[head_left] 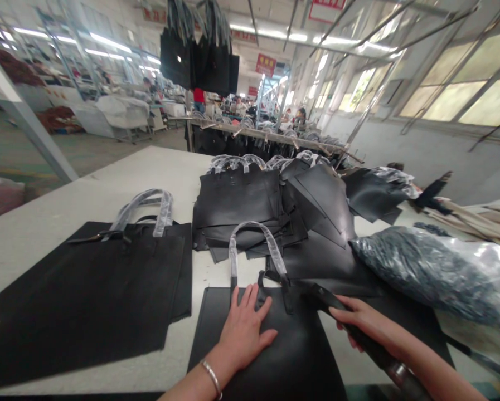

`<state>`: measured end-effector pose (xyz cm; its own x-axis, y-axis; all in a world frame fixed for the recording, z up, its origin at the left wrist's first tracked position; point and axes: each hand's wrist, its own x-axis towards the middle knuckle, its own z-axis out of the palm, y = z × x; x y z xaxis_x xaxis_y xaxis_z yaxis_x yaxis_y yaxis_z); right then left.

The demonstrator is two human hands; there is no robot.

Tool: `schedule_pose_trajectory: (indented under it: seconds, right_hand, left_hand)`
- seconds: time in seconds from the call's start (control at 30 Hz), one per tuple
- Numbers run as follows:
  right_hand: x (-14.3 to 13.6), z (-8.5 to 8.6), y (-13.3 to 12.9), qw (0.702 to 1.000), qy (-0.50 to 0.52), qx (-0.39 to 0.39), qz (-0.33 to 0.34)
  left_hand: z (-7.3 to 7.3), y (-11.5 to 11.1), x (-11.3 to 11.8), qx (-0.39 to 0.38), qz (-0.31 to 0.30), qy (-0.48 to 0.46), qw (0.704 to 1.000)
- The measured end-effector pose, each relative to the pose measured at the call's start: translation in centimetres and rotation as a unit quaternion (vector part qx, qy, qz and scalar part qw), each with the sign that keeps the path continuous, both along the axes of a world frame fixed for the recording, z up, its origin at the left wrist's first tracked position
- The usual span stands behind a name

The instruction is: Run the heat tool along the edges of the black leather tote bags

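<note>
My left hand (246,328) lies flat with fingers spread on a black leather-like bag panel (304,356), just below its top edge. A looped handle (256,225) wrapped in clear plastic rises from that panel, and a short black strap lies between its ends. My right hand (369,323) grips a long black hand tool (375,348) with a metal ring near its lower end. The tool's tip is over the panel's upper right corner; its exact kind I cannot make out. To the left, more black panels (120,289) with wrapped handles lie overlapped.
Stacked black bag pieces (239,195) cover the table's (149,172) far middle. On the right is a plastic bag of dark material (425,270), with pale cloth (484,217) behind it. A metal rack (275,138) with hanging pieces stands beyond; black bags (195,61) hang overhead.
</note>
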<state>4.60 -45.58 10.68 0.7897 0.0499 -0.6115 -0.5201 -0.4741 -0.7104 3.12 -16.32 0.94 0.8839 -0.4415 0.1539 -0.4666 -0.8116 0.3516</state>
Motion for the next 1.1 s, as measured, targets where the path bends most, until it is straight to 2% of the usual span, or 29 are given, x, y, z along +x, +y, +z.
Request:
schedule_pose_trajectory:
  seconds: [0.13, 0.4, 0.5, 0.6, 0.7, 0.8, 0.9, 1.0, 1.1]
  right_hand:
    - [1.0, -0.1, 0.6, 1.0, -0.017, 0.012, 0.001]
    - [-0.7, -0.3, -0.3, 1.0, 0.002, 0.005, -0.008]
    - [-0.1, -0.8, 0.6, 0.999, -0.034, -0.005, -0.016]
    - [0.2, -0.6, 1.7, 0.995, -0.096, -0.022, -0.025]
    - [-0.5, 0.4, 2.3, 0.994, -0.104, -0.025, 0.012]
    - [-1.0, 1.1, 2.9, 0.995, -0.059, -0.022, 0.079]
    - [-0.3, 0.7, 4.0, 0.995, -0.019, -0.02, 0.1]
    - [1.1, -0.1, 5.6, 0.994, -0.023, -0.012, 0.102]
    - [1.9, -0.1, 7.2, 0.992, -0.058, -0.01, 0.109]
  left_hand:
    - [0.0, 0.0, -0.1, -0.003, 0.0, -0.001, 1.0]
    - [0.1, 0.0, -0.1, -0.01, -0.001, -0.007, 1.0]
    - [0.0, 0.0, 0.0, -0.011, 0.0, -0.007, 1.0]
    - [-0.1, 0.0, 0.0, -0.013, -0.004, -0.008, 1.0]
    - [-0.1, 0.0, -0.3, -0.017, 0.003, -0.02, 1.0]
    - [0.1, -0.1, -0.7, -0.026, 0.027, -0.036, 0.999]
    - [0.3, -0.3, -0.9, -0.019, -0.011, -0.039, 0.999]
    - [0.1, -0.7, -0.9, 0.006, -0.06, -0.039, 0.997]
    - [-1.0, -1.0, -1.4, 0.011, -0.052, -0.059, 0.997]
